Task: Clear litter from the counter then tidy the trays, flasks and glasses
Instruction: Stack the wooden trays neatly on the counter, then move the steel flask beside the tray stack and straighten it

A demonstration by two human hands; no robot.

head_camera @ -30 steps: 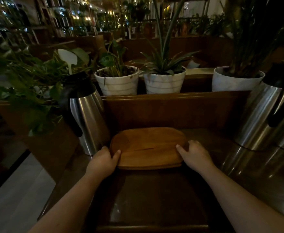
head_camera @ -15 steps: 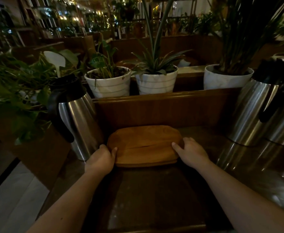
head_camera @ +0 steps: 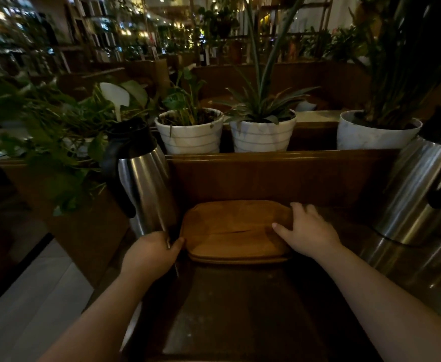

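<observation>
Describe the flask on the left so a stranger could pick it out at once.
Start at the dark wooden counter with the stack of wooden trays against its back wall. Just left of the trays, by the left hand, stands the steel flask. Unlike the flasks on the right, it stands alone among trailing leaves, black handle facing left.

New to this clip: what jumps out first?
The wooden trays, stacked at the counter's centre, with the left hand at their left edge and the right hand resting on their right end. Steel flasks flank them: one left, another right. White plant pots line the ledge behind.
</observation>
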